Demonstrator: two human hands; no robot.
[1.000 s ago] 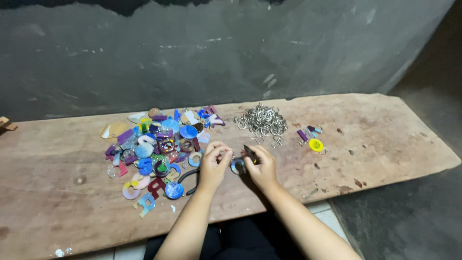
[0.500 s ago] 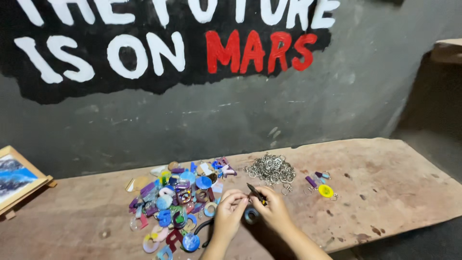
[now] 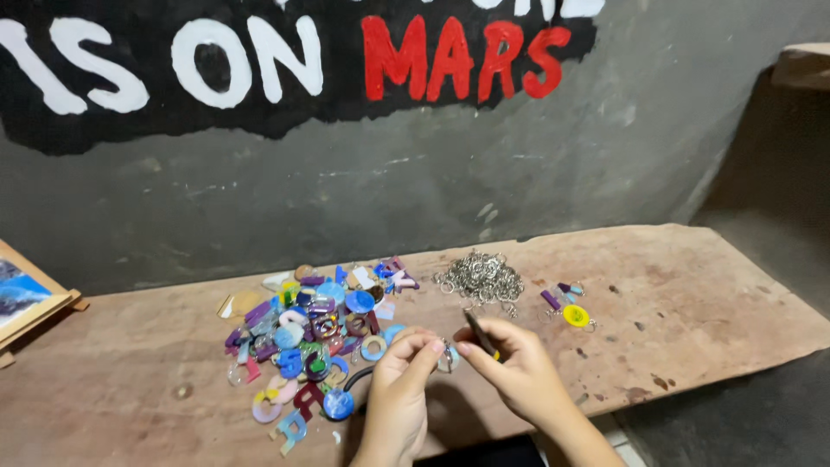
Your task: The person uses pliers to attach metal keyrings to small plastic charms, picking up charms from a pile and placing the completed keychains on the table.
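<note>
Both hands: left hand (image 3: pixel 405 367) pinches keyring (image 3: pixel 446 356); right hand (image 3: pixel 514 367) grips pliers (image 3: pixel 480 333).

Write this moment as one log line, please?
left hand: pinching small ring piece | right hand: holding dark pliers | beside: colourful charm pile, metal ring heap | surface: wooden bench

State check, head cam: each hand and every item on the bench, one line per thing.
left hand: fingers pinched on a small ring piece
right hand: gripping dark pliers
pliers: held, tip up; jaws too small to tell
ring piece: held between both hands, above bench
colourful charms: loose heap on bench
metal rings: piled
finished keychains: lying apart, right of rings
wooden bench: stained
</note>
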